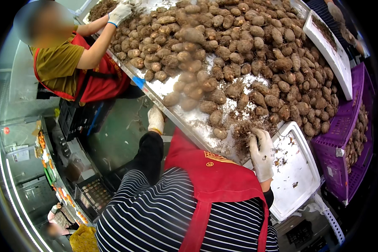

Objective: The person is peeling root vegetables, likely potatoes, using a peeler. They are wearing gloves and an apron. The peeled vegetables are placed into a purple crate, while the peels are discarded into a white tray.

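My right hand, in a white work glove, curls its fingers and thumb around a clump of brown root fibres at the table's near edge. Soil-covered taro corms lie just beyond it on the metal table. Beside the right wrist is a white foam tray with scattered dirt and scraps. My left hand, also gloved, hangs low next to the table's raised rim. Its fingertips are partly hidden at the rim, and I cannot see whether it holds anything.
A large heap of taro corms covers the far tabletop. At left a co-worker in a red apron reaches a gloved hand to the heap. A second foam tray and purple crates stand at right. Black crates are behind.
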A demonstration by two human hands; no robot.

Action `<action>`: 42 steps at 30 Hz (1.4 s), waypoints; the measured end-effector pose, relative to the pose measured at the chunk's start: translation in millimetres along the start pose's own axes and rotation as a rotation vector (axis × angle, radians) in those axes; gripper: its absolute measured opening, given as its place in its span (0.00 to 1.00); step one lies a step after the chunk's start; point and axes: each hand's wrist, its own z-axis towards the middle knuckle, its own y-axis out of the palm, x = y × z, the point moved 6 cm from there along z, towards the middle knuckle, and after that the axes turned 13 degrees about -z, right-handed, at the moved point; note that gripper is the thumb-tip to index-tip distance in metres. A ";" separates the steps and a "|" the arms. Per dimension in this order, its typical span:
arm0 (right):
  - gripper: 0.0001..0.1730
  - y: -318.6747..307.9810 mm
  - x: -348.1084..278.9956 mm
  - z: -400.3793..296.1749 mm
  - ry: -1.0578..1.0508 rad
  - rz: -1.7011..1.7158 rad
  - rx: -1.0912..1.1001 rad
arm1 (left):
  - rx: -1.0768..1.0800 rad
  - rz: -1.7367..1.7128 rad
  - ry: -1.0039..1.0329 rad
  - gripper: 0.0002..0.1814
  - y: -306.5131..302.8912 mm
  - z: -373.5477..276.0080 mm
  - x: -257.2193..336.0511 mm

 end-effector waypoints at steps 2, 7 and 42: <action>0.14 -0.7 6.6 -0.4 -0.013 -0.002 0.008 | 0.078 -0.285 -0.153 0.23 7.0 -32.0 17.7; 0.14 3.8 4.7 1.8 0.009 -0.005 -0.011 | -0.046 -0.491 -0.206 0.22 -5.8 -50.4 38.2; 0.12 18.2 -9.6 12.9 -0.178 0.008 -0.058 | 0.016 -0.453 -0.222 0.22 2.0 -50.4 44.7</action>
